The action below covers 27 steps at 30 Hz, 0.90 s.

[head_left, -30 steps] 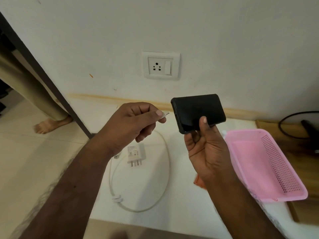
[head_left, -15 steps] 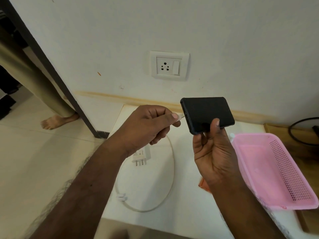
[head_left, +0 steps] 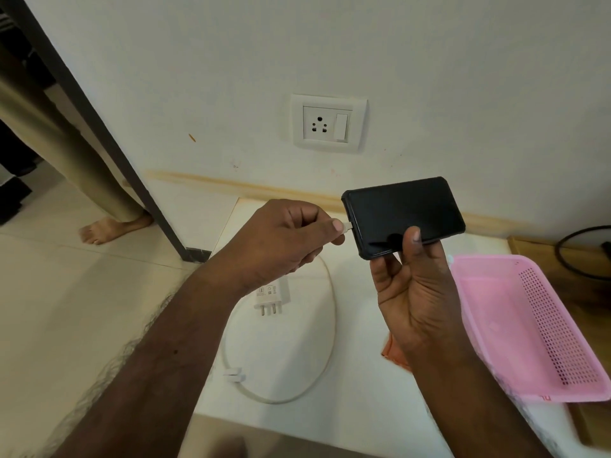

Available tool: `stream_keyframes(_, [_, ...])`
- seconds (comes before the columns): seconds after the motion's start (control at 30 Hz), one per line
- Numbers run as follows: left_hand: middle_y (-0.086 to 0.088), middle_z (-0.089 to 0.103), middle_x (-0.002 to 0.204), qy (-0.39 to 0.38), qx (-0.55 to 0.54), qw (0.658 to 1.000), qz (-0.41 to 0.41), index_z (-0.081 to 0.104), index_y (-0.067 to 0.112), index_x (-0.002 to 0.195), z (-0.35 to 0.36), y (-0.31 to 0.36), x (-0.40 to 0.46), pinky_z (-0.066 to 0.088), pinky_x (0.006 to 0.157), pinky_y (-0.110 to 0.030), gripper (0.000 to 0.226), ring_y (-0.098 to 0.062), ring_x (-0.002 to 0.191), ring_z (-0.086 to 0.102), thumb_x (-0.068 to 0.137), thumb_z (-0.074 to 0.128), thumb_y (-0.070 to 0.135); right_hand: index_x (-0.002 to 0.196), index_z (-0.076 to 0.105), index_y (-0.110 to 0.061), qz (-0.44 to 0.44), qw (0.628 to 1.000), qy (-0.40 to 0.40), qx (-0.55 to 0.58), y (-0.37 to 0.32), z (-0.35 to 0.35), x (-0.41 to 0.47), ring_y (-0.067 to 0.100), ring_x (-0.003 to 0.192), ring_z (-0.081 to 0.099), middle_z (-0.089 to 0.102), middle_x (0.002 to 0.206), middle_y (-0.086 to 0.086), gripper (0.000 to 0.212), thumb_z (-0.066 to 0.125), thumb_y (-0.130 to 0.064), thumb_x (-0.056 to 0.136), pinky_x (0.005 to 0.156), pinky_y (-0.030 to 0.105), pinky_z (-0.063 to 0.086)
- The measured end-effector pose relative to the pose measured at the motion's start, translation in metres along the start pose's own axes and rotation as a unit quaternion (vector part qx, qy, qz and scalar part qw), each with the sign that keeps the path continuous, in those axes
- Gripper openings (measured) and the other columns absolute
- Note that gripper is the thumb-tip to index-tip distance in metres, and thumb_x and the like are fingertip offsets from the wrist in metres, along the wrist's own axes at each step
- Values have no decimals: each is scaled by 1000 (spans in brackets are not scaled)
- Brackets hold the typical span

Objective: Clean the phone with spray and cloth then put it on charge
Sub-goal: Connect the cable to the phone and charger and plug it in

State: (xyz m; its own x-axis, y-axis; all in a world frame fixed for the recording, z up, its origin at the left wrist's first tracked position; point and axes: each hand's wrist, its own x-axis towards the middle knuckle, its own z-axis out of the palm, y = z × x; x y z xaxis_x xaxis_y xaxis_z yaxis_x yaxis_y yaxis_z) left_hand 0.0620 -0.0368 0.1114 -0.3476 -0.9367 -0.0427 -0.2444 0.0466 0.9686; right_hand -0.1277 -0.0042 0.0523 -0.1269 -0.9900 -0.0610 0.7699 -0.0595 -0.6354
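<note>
Holding the phone (head_left: 404, 216) up in front of the wall socket (head_left: 328, 123), just below and right of it, the right hand (head_left: 417, 294) grips it from beneath, thumb pressed on the near edge of the dark screen. The left hand (head_left: 285, 240) pinches the white cable plug (head_left: 347, 226) between thumb and forefinger, and its tip sits right at the phone's left end; whether it is seated in the port I cannot tell.

On writing: the white charger adapter (head_left: 271, 296), lying pins toward us well below the socket, carries small printed marks, too tiny to read. A scrap of red lettering shows on the pink basket's (head_left: 515, 320) near rim, unreadable too.

The surface is a white tabletop (head_left: 357, 375) pushed against a white wall, socket and rocker switch set in a white plate above it. The white cable (head_left: 331, 328) loops across the tabletop below the socket. The basket sits down to the socket's right, an orange cloth (head_left: 394, 353) peeking out beside it under the right wrist. Far left of the socket, a dark door frame (head_left: 109, 140), pale floor tiles and someone's bare foot (head_left: 109, 228).

The phone itself: black, rugged-cornered case, screen dark, held level and lengthways
</note>
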Motion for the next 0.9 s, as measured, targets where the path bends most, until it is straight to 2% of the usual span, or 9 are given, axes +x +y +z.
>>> stream_keyframes(0.2, [1,45,53,1,10,1000,-12,75,8,83,-3,-2,1,34,44,-17,27,-10,45,39,95,65,30,130,59,-26,-32,998,-11,-51,-2,-2,4,32,113,66,68,127,6,50,73,-20,82,75,35,60])
stream_keyframes(0.5, [4,47,52,0,27,999,-31,74,9,83,-2,-10,4,34,44,-16,28,-7,44,41,95,64,32,122,63,-27,-35,995,-1,-93,-4,-6,4,35,107,69,69,124,9,46,75,-19,79,70,35,60])
stream_keyframes(0.6, [2,47,53,-9,0,999,-41,75,10,84,-3,-13,4,34,45,-19,27,-11,46,39,95,65,32,117,67,-31,-34,993,-2,-112,-3,-7,4,35,106,69,70,122,8,40,75,-20,79,71,35,61])
stream_keyframes(0.73, [2,49,54,-19,-15,999,-47,75,13,83,-7,-18,3,36,47,-21,25,-13,48,41,94,66,34,124,60,-28,-32,990,-3,-135,-3,-6,4,35,106,69,70,122,7,46,74,-21,80,71,36,61])
stream_keyframes(0.8, [2,51,54,-20,-12,999,-43,75,14,82,-6,-20,4,38,48,-22,25,-12,47,43,94,65,33,124,60,-26,-29,991,-2,-127,-3,-6,4,35,105,70,70,123,9,48,75,-21,79,69,33,61])
stream_keyframes(0.9, [-2,66,62,-22,-31,998,-43,74,12,85,-1,-20,5,44,49,-26,20,-14,49,53,96,64,27,119,67,-27,-19,994,9,-104,-3,-8,5,33,105,70,70,122,9,41,76,-21,79,69,32,60])
